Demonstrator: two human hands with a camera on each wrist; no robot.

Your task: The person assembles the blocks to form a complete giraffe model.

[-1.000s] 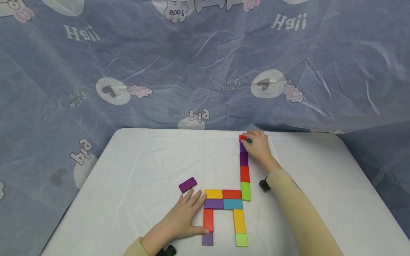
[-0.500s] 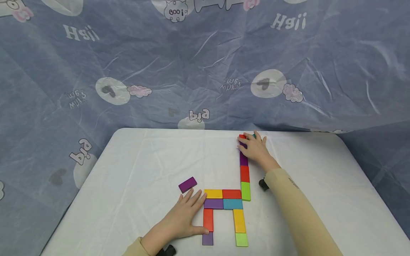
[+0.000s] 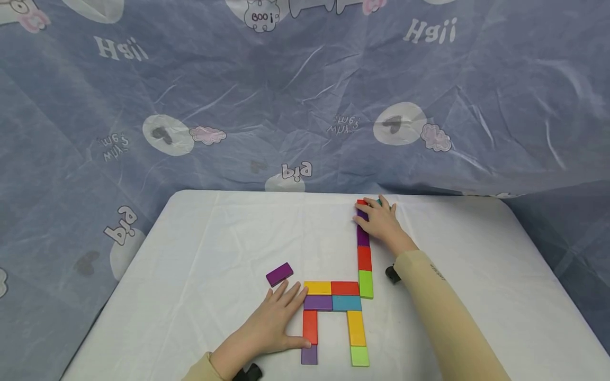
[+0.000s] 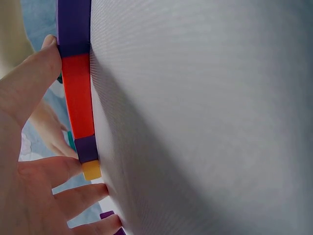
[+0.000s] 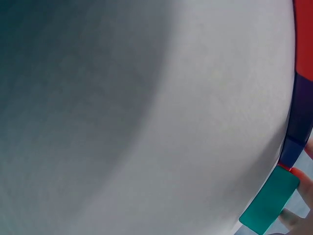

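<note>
Flat coloured blocks lie joined in a figure with two short legs, a two-row body and a tall column at its right. My left hand [image 3: 269, 328] has its fingers spread along the figure's left side. Its thumb touches the seam between the red leg block [image 3: 310, 326] and the purple block [image 3: 309, 355]. At the column's far end, my right hand [image 3: 383, 221] rests spread fingers over the red end block [image 3: 361, 201] and the purple blocks. A teal block [image 5: 270, 200] lies at that end, beside the right fingertips and mostly hidden in the head view.
A loose purple block [image 3: 279, 274] lies tilted beyond the left fingertips. The white-covered table [image 3: 229, 233] ends at a blue patterned cloth [image 3: 286, 95] hanging behind, close to the right hand. Black wrist cameras [image 3: 393, 274] sit under the sleeves.
My right hand has let go of the teal block, now to the right of the column's end. Its fingers have spread over the column. My left hand has stayed put.
</note>
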